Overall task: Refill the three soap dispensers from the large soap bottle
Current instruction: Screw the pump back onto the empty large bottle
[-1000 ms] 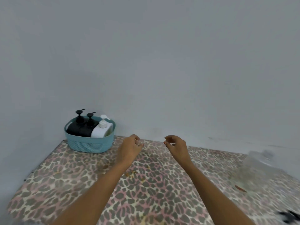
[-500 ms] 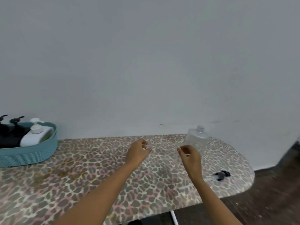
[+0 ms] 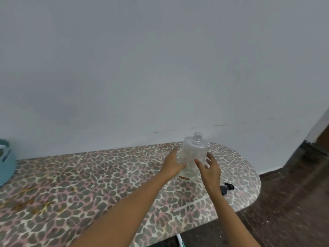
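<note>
A large clear soap bottle [image 3: 195,152] stands upright with no cap near the right end of the leopard-print table [image 3: 89,175]. My left hand [image 3: 172,163] lies against the bottle's left side with fingers extended. My right hand [image 3: 209,166] is at its right front, fingers spread and relaxed, at or just short of the surface. A black pump cap [image 3: 226,187] lies on the table to the right of my right wrist. The dispensers are out of view; only the edge of their teal basket [image 3: 6,164] shows at far left.
A grey wall runs along the table's back edge. The table's rounded right end drops off to a dark floor [image 3: 293,202]. Brown stains mark the table's left part [image 3: 32,202]. A white stick [image 3: 191,205] lies near the front edge.
The view has swung right, so the basket with dispensers slid out at the left. Both hands moved forward and opened around the clear bottle.
</note>
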